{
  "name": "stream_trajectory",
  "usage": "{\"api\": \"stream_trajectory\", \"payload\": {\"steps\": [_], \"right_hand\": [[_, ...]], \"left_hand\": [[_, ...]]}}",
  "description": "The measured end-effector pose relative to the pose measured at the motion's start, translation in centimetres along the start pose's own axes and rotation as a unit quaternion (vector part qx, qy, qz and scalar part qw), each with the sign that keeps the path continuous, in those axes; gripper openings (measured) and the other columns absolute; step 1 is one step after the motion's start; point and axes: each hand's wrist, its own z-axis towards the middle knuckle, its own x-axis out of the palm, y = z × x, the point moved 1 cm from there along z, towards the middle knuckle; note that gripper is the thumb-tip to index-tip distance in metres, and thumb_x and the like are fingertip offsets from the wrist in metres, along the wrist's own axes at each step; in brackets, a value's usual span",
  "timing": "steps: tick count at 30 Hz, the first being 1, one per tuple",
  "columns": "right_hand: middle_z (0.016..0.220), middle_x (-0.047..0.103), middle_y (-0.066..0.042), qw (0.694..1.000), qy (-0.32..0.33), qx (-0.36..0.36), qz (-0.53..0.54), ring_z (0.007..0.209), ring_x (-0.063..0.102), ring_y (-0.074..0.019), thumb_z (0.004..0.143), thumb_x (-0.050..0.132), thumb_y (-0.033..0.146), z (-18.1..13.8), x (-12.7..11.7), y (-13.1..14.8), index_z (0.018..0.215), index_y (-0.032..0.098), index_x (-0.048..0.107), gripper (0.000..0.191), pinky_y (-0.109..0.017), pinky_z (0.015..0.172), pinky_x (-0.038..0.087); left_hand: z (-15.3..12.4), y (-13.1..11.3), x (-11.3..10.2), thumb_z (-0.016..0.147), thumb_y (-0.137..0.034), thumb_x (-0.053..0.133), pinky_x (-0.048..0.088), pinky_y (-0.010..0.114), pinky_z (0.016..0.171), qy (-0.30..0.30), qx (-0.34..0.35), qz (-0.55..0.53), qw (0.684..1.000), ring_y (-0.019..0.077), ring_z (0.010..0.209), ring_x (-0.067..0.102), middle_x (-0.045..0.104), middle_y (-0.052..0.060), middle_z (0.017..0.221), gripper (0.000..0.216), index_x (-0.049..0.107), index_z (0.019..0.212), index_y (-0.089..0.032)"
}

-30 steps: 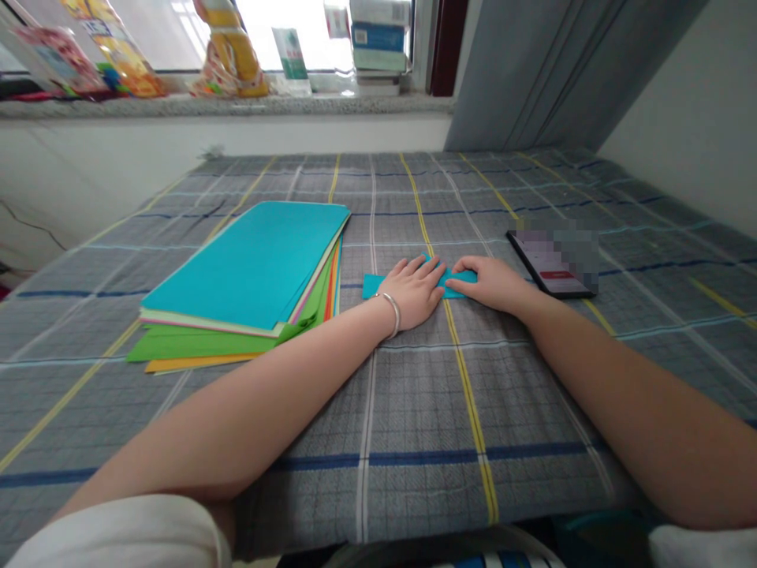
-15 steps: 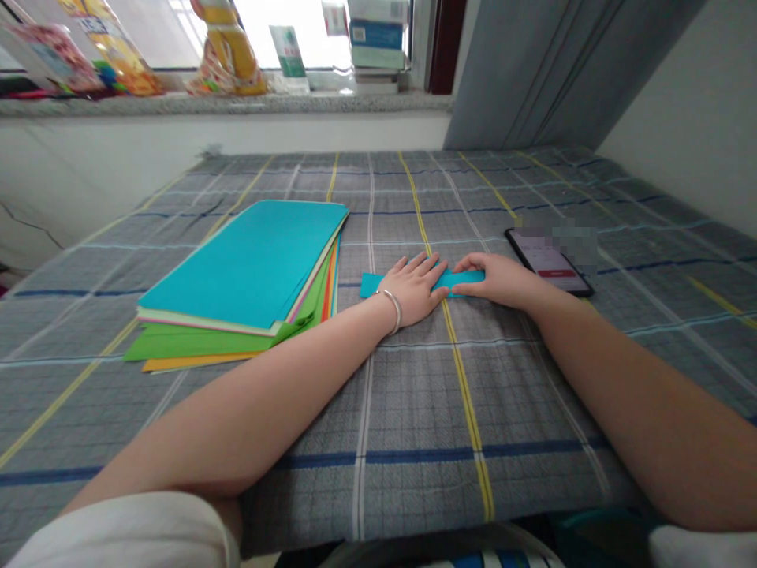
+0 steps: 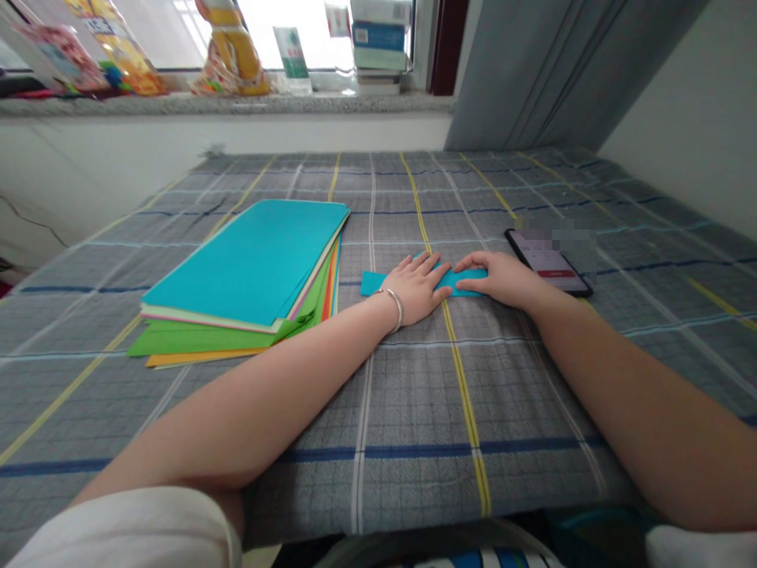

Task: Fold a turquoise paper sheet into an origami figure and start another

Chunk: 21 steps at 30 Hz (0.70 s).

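Note:
A folded strip of blue paper [image 3: 371,283] lies crosswise on the plaid cloth, its middle covered by my hands. My left hand [image 3: 417,290] rests flat on the strip with fingers spread, a silver bangle at its wrist. Over the strip's right end is my right hand [image 3: 495,276], its thumb and fingers apart and touching the paper near its edges. My right palm hides that end of the strip. To the left sits a stack of coloured paper [image 3: 254,264], blue on top, with green, orange and other sheets fanned out below.
A phone [image 3: 549,263] with its screen lit lies just beyond my right wrist. The plaid cloth [image 3: 414,410] covers the whole surface. Along the back, a stone windowsill [image 3: 236,104] holds snack bags, a yellow bottle-shaped item and boxes. A grey curtain [image 3: 561,71] hangs at back right.
My right hand has shifted very slightly to the right along the paper strip. My left hand stays pressed flat on it.

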Motion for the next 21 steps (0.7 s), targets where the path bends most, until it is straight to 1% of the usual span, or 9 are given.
{"api": "stream_trajectory", "payload": {"steps": [2, 4, 7, 11, 13, 15, 18, 21], "right_hand": [[0.11, 0.073, -0.007, 1.0, -0.011, -0.004, -0.01, 0.105, 0.065, -0.0251, 0.078, 0.069, 0.03, 0.0, 0.0, -0.1, 0.1, 0.02, 0.069, 0.025, -0.04, 0.095, 0.048], [0.11, 0.073, -0.007, 1.0, -0.01, -0.01, -0.019, 0.105, 0.065, -0.0253, 0.079, 0.068, 0.031, 0.0, -0.1, -0.3, 0.101, 0.021, 0.07, 0.025, -0.04, 0.095, 0.048], [0.114, 0.071, -0.007, 1.0, 0.011, -0.009, -0.006, 0.107, 0.065, -0.026, 0.078, 0.069, 0.038, 0.1, -0.2, -0.7, 0.106, 0.022, 0.069, 0.033, -0.04, 0.095, 0.049], [0.119, 0.069, -0.008, 0.999, 0.032, 0.008, -0.025, 0.107, 0.065, -0.0276, 0.07, 0.076, 0.043, 0.3, -0.3, -1.3, 0.114, 0.022, 0.066, 0.049, -0.039, 0.093, 0.05], [0.119, 0.069, -0.008, 0.998, 0.043, 0.014, -0.042, 0.106, 0.065, -0.0276, 0.068, 0.077, 0.041, 0.4, -0.5, -1.3, 0.114, 0.022, 0.066, 0.052, -0.038, 0.091, 0.051], [0.118, 0.07, -0.007, 0.997, 0.058, 0.022, -0.048, 0.105, 0.065, -0.0269, 0.068, 0.077, 0.039, 0.5, -0.8, -1.2, 0.113, 0.023, 0.066, 0.05, -0.037, 0.088, 0.051], [0.11, 0.071, -0.006, 0.994, 0.068, 0.046, -0.065, 0.096, 0.066, -0.0254, 0.066, 0.078, 0.034, 0.4, -1.3, -1.0, 0.11, 0.022, 0.066, 0.047, -0.034, 0.078, 0.051], [0.09, 0.071, -0.005, 0.99, 0.074, 0.083, -0.085, 0.075, 0.066, -0.0208, 0.065, 0.078, 0.031, 0.1, -1.8, -0.9, 0.106, 0.021, 0.065, 0.044, -0.03, 0.06, 0.047]], "left_hand": [[0.1, 0.1, -0.1, 0.102, -0.05, 0.03, 0.018, 0.046, 0.122, 0.007, -0.008, -0.003, 1.0, 0.0276, 0.15, 0.019, 0.023, 0.011, 0.162, 0.061, 0.028, 0.154, -0.018], [0.1, 0.0, -0.1, 0.102, -0.049, 0.031, 0.018, 0.045, 0.122, 0.012, -0.013, -0.004, 1.0, 0.026, 0.151, 0.018, 0.022, 0.009, 0.162, 0.06, 0.027, 0.154, -0.02], [0.1, 0.0, 0.0, 0.103, -0.047, 0.031, 0.017, 0.044, 0.122, 0.015, -0.017, -0.004, 1.0, 0.0251, 0.151, 0.018, 0.021, 0.009, 0.163, 0.059, 0.026, 0.155, -0.02], [0.1, -0.1, -0.1, 0.102, -0.047, 0.032, 0.018, 0.044, 0.122, 0.012, -0.017, -0.004, 1.0, 0.0257, 0.15, 0.018, 0.022, 0.009, 0.162, 0.059, 0.028, 0.154, -0.02], [0.1, -0.1, -0.2, 0.102, -0.047, 0.033, 0.018, 0.044, 0.122, 0.012, -0.017, -0.005, 1.0, 0.026, 0.15, 0.019, 0.023, 0.009, 0.162, 0.059, 0.028, 0.154, -0.019], [0.1, -0.1, -0.3, 0.102, -0.047, 0.034, 0.018, 0.045, 0.122, 0.013, -0.017, -0.006, 1.0, 0.0263, 0.15, 0.019, 0.023, 0.01, 0.162, 0.06, 0.028, 0.154, -0.019], [0.1, -0.1, -0.4, 0.101, -0.047, 0.036, 0.018, 0.045, 0.122, 0.016, -0.016, -0.008, 1.0, 0.0262, 0.15, 0.019, 0.022, 0.009, 0.162, 0.06, 0.028, 0.154, -0.019], [0.1, 0.0, -0.3, 0.101, -0.047, 0.036, 0.018, 0.045, 0.122, 0.015, -0.015, -0.009, 1.0, 0.0257, 0.151, 0.018, 0.021, 0.009, 0.162, 0.06, 0.028, 0.154, -0.02]]}}
